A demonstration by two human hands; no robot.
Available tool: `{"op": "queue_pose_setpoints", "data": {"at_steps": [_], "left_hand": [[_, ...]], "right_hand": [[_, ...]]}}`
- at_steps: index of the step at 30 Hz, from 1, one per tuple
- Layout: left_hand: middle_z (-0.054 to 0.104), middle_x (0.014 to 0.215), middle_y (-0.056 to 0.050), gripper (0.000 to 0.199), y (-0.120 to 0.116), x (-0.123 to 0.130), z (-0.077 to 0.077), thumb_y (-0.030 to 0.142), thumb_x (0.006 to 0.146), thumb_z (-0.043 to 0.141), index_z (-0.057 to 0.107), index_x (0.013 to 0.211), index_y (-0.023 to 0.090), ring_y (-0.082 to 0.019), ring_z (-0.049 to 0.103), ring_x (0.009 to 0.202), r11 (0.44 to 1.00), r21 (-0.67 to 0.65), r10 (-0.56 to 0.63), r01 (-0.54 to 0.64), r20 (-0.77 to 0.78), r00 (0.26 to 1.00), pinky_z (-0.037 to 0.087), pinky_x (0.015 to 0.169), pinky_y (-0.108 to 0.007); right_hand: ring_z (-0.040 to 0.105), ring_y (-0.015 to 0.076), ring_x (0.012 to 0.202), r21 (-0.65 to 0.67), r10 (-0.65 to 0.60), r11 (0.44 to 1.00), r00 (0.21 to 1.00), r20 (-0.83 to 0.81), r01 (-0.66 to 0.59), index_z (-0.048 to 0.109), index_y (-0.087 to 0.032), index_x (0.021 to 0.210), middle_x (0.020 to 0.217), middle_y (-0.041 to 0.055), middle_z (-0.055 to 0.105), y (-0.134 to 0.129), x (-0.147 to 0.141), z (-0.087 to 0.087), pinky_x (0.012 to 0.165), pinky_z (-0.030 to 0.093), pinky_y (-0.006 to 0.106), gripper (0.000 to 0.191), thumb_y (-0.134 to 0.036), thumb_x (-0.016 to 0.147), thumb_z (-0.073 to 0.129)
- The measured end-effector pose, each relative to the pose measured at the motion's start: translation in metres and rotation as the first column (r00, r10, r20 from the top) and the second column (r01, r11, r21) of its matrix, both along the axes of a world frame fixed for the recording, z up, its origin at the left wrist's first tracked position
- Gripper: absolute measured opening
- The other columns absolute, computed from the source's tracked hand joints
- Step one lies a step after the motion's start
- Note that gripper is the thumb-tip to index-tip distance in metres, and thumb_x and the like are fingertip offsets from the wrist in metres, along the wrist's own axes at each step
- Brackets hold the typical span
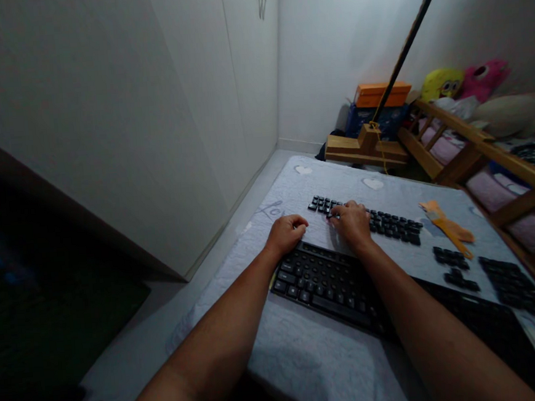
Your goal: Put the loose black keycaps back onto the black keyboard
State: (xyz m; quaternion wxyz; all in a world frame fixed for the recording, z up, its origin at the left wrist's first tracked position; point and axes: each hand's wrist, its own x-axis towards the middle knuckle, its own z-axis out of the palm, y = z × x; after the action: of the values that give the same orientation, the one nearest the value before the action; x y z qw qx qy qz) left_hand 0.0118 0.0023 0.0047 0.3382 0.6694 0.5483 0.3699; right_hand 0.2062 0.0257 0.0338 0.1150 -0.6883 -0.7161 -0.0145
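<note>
A black keyboard point(329, 276) lies on the cloth-covered table; keycaps remain on its lower left rows, while bare round key posts show above them. Just past its upper left corner, my left hand point(287, 233) is closed, thumb against curled fingers; whatever it holds, if anything, is hidden. Beyond the keyboard, loose black keycaps point(394, 224) lie in rows. My right hand point(353, 226) reaches over these rows, its fingertips pinched at a dark keycap point(329, 216) near their left part. My right forearm covers part of the keyboard.
To the right lie an orange brush point(450, 232) with an orange cloth, small keycap groups point(450, 257) and a larger keycap block point(515, 283). A white wardrobe point(204, 106) stands left. Behind are a wooden stand point(367, 143) with a pole and a wooden bed rail point(490, 146).
</note>
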Motion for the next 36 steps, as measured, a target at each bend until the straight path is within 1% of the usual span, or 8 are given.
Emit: {"op": "queue_pose_setpoints", "data": {"at_steps": [5,11,20,24,29,32,34,36], "left_hand": [[0.074,0.08,-0.003,0.022,0.0,0.0,0.001,0.021,0.076,0.057,0.075,0.087,0.016,-0.015,0.065,0.075,1.0,0.007,-0.004,0.004,-0.005,1.0,0.05,0.074,-0.024],[0.073,0.08,-0.003,0.022,-0.002,0.0,0.003,0.021,0.077,0.057,0.075,0.088,0.016,-0.015,0.065,0.074,1.0,0.008,-0.001,0.001,-0.01,1.0,0.05,0.075,-0.023],[0.074,0.081,-0.003,0.021,-0.002,0.0,0.004,0.02,0.077,0.057,0.075,0.088,0.016,-0.015,0.066,0.075,1.0,0.001,-0.005,0.005,-0.004,1.0,0.05,0.076,-0.024],[0.074,0.08,-0.003,0.021,-0.003,0.001,0.005,0.019,0.077,0.057,0.075,0.088,0.016,-0.015,0.066,0.076,1.0,0.0,-0.003,0.003,0.0,1.0,0.051,0.076,-0.024],[0.074,0.08,-0.002,0.021,-0.002,0.0,0.005,0.02,0.077,0.057,0.075,0.087,0.017,-0.015,0.066,0.076,1.0,-0.003,0.003,-0.003,0.001,1.0,0.051,0.077,-0.024],[0.074,0.08,-0.003,0.021,-0.002,0.0,0.004,0.02,0.077,0.057,0.075,0.087,0.016,-0.015,0.066,0.076,1.0,0.001,0.002,-0.002,0.002,1.0,0.051,0.077,-0.024],[0.074,0.08,-0.003,0.022,-0.001,0.0,0.003,0.021,0.077,0.057,0.075,0.087,0.016,-0.015,0.066,0.076,1.0,0.01,0.0,0.0,0.005,1.0,0.051,0.076,-0.024],[0.074,0.08,-0.003,0.022,-0.001,0.0,0.002,0.022,0.077,0.057,0.075,0.088,0.016,-0.015,0.066,0.076,1.0,0.024,-0.006,0.006,0.008,1.0,0.051,0.076,-0.024]], "right_hand": [[0.049,0.0299,0.103,0.008,0.028,1.0,0.999,0.024,-0.028,0.075,-0.024,0.102,0.105,0.0128,0.061,0.004,-0.001,-0.004,0.081,0.035,0.039,0.021,-0.031,0.086,0.062],[0.047,0.0294,0.104,0.037,0.057,0.998,0.997,0.051,-0.059,0.075,-0.023,0.098,0.108,0.0122,0.061,0.004,-0.005,-0.008,0.081,0.034,0.039,0.019,-0.028,0.085,0.062],[0.044,0.0304,0.104,0.049,0.166,0.983,0.977,0.134,-0.174,0.072,-0.021,0.094,0.104,0.0123,0.067,-0.001,-0.01,-0.004,0.083,0.03,0.042,0.02,-0.02,0.088,0.053],[0.045,0.0306,0.103,0.049,0.179,0.981,0.973,0.146,-0.188,0.072,-0.019,0.096,0.103,0.0142,0.068,-0.003,-0.013,-0.003,0.083,0.03,0.042,0.023,-0.018,0.089,0.05],[0.046,0.0312,0.103,0.057,0.172,0.982,0.975,0.143,-0.181,0.071,-0.018,0.105,0.107,0.0152,0.067,-0.005,-0.017,0.004,0.083,0.03,0.041,0.026,-0.017,0.089,0.05],[0.047,0.031,0.104,0.065,0.151,0.985,0.984,0.099,-0.157,0.072,-0.02,0.106,0.109,0.0131,0.067,-0.012,-0.02,0.013,0.083,0.031,0.04,0.026,-0.02,0.087,0.054],[0.049,0.0301,0.103,0.06,0.148,0.987,0.989,0.001,-0.148,0.073,-0.022,0.104,0.107,0.0111,0.067,-0.022,-0.022,0.02,0.084,0.033,0.039,0.023,-0.023,0.086,0.058],[0.051,0.0277,0.101,0.04,0.212,0.977,0.969,-0.123,-0.209,0.073,-0.022,0.1,0.103,0.0089,0.068,-0.039,-0.023,0.026,0.086,0.034,0.039,0.02,-0.023,0.085,0.061]]}}
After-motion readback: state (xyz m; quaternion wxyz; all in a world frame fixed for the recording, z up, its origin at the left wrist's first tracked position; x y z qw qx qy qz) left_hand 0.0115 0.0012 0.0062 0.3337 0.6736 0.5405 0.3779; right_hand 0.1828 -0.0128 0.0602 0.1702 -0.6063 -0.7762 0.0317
